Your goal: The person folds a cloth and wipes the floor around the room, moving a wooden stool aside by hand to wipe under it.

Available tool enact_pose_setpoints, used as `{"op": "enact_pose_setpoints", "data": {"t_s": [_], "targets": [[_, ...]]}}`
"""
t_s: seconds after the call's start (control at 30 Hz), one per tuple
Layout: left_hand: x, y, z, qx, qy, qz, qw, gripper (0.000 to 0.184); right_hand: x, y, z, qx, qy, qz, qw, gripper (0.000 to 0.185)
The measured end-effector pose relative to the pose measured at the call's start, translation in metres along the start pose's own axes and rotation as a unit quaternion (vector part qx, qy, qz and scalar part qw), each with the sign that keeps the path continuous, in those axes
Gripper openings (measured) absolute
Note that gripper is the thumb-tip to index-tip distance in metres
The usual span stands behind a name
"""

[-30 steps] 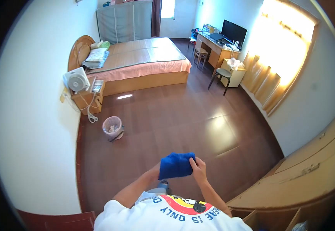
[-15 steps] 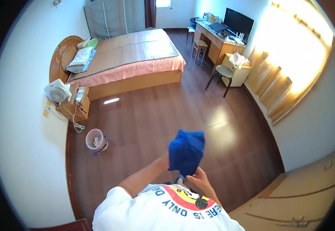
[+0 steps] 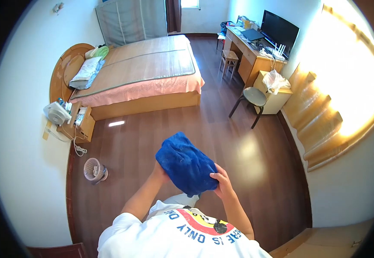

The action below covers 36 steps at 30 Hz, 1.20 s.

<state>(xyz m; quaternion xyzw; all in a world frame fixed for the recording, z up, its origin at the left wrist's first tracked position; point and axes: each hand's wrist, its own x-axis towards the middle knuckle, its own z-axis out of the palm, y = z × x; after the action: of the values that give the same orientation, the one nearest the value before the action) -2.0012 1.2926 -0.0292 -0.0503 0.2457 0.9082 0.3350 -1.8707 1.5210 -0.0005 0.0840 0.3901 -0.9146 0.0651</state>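
Note:
A folded dark blue cloth (image 3: 187, 165), soft like a towel, is held up in front of my white shirt. At its left edge my left hand (image 3: 161, 173) grips it, with most of the fingers hidden beneath the fabric. My right hand (image 3: 222, 182) is closed on the right edge, thumb on top of the cloth. The cloth's upper side is creased, and its lower side is out of sight.
A bed (image 3: 148, 105) stands ahead on the left, beside a nightstand (image 3: 86, 127) with a fan (image 3: 57, 112). A waste basket (image 3: 95, 171) sits on the floor at left. A round stool (image 3: 254, 96), a small cabinet (image 3: 271, 103) and a desk (image 3: 249, 56) line the right.
The cloth has shifted left and turned, now showing a broader face. My right hand has moved up to its right edge, and my left hand has gone left. The view has shifted slightly.

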Motion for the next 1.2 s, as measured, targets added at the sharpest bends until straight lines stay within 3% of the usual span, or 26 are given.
{"op": "enact_pose_setpoints", "data": {"t_s": [0.13, 0.27, 0.33, 0.4, 0.5, 0.57, 0.63, 0.67, 0.73, 0.8, 0.83, 0.87, 0.9, 0.93, 1.03, 1.1, 1.2], "targets": [[0.131, -0.002, 0.0, -0.02, -0.074, -0.004, 0.997, 0.047, 0.075, -0.067, -0.04, 0.014, -0.001, 0.017, 1.0, 0.061], [0.252, -0.018, 0.065, 0.01, -0.034, -0.09, 0.995, 0.046, 0.131, -0.16, -0.1, 0.04, 0.024, -0.026, 0.999, 0.064], [0.315, -0.039, 0.079, 0.083, -0.017, -0.128, 0.988, 0.046, 0.147, -0.191, -0.15, 0.157, -0.081, -0.081, 0.981, 0.059], [0.365, -0.054, 0.117, 0.138, -0.007, -0.194, 0.971, 0.043, 0.173, -0.197, -0.186, 0.165, 0.048, -0.141, 0.975, 0.062], [0.428, -0.061, 0.193, 0.288, -0.042, -0.177, 0.94, 0.03, 0.235, -0.215, -0.206, 0.22, 0.148, -0.109, 0.958, 0.057], [0.487, -0.062, 0.2, 0.296, -0.025, -0.217, 0.93, 0.027, 0.283, -0.246, -0.259, 0.013, 0.03, -0.199, 0.979, 0.047], [0.55, -0.064, 0.181, 0.242, -0.014, -0.26, 0.935, 0.03, 0.323, -0.288, -0.268, 0.093, 0.074, -0.114, 0.986, 0.04], [0.582, -0.061, 0.169, 0.178, 0.023, -0.297, 0.938, 0.029, 0.348, -0.31, -0.274, -0.001, 0.066, -0.139, 0.988, 0.042], [0.618, -0.041, 0.166, 0.198, 0.069, -0.22, 0.953, 0.029, 0.408, -0.344, -0.323, -0.237, -0.034, -0.268, 0.933, 0.042], [0.656, -0.036, 0.145, 0.214, 0.086, -0.161, 0.96, 0.03, 0.456, -0.392, -0.317, 0.046, 0.017, -0.141, 0.989, 0.037], [0.676, -0.033, 0.13, 0.226, 0.093, -0.128, 0.961, 0.03, 0.488, -0.413, -0.31, 0.188, 0.038, -0.072, 0.979, 0.034], [0.692, -0.032, 0.121, 0.224, 0.189, -0.128, 0.947, 0.033, 0.528, -0.426, -0.317, -0.022, 0.016, -0.135, 0.99, 0.03], [0.701, -0.023, 0.118, 0.207, 0.224, -0.136, 0.943, 0.039, 0.563, -0.435, -0.323, -0.231, -0.004, -0.19, 0.954, 0.026], [0.71, -0.016, 0.116, 0.185, 0.259, -0.148, 0.936, 0.046, 0.592, -0.45, -0.318, -0.431, -0.024, -0.233, 0.872, 0.022], [0.745, 0.008, 0.122, 0.303, 0.359, -0.197, 0.861, 0.045, 0.648, -0.522, -0.262, -0.721, -0.11, -0.147, 0.668, 0.02], [0.784, 0.039, 0.116, 0.333, 0.359, -0.132, 0.862, 0.049, 0.701, -0.528, -0.279, -0.609, -0.179, -0.183, 0.751, 0.026], [0.863, 0.095, 0.099, 0.359, 0.302, -0.056, 0.881, 0.052, 0.787, -0.516, -0.33, -0.285, -0.212, -0.082, 0.931, 0.029]]}}
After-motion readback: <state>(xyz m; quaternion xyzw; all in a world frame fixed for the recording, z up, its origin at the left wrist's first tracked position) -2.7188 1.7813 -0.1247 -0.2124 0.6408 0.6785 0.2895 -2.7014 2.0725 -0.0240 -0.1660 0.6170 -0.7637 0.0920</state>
